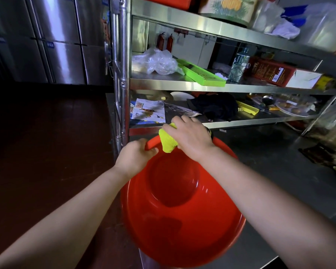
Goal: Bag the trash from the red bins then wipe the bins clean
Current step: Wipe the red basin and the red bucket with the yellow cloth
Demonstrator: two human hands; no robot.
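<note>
A round red bin point(182, 220) stands on the steel counter in front of me, and nothing lies inside it. My left hand point(135, 156) grips its far left rim, fingers curled over the edge. My right hand point(190, 135) holds a yellow-green cloth point(168, 140) against the bin's far rim. Most of the cloth is hidden under that hand.
The bin sits at the left end of a steel counter point(270, 191). Behind it rises a steel rack point(202, 86) whose shelves hold plastic bags, a green tray, a bottle, boxes, papers and a dark cloth. Steel fridge doors point(56, 39) and dark red floor point(47, 142) lie to the left.
</note>
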